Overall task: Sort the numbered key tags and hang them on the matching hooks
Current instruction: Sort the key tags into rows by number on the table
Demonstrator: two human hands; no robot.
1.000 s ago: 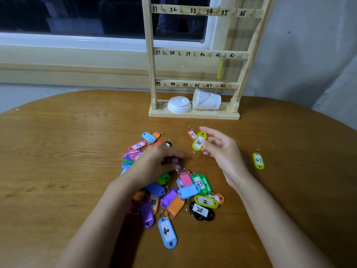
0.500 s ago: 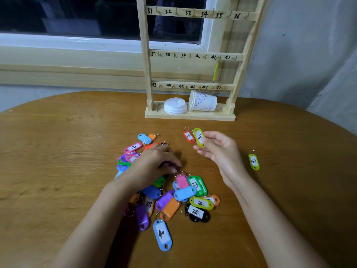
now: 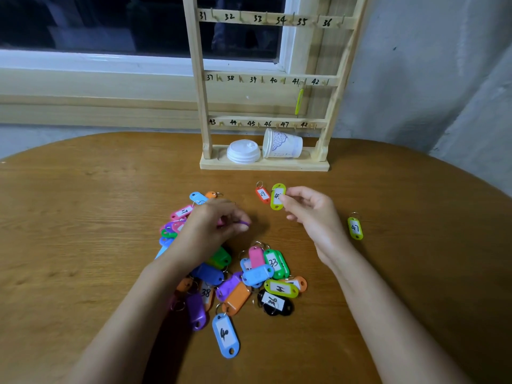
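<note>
A pile of coloured numbered key tags [image 3: 257, 275] lies on the brown table. My left hand [image 3: 213, 225] is over the pile's far side, pinching a purple tag [image 3: 243, 223]. My right hand [image 3: 310, 212] holds a lime-green tag [image 3: 277, 196] upright by its edge, just above the table. An orange-red tag marked 29 [image 3: 262, 193] lies beside it. Another lime tag marked 47 [image 3: 355, 228] lies alone to the right. The wooden hook rack [image 3: 266, 79], numbered 31 to 48, stands at the back. One lime tag [image 3: 299, 101] hangs on hook 41.
On the rack's base sit a stack of white lids [image 3: 243, 151] and a paper cup [image 3: 282, 144] on its side. A window and sill run behind the rack. A grey wall is at the right. The round table edge curves at the right.
My right hand has lifted the lime tag off the table and turned it upright. My left hand has closed on a purple tag in the pile.
</note>
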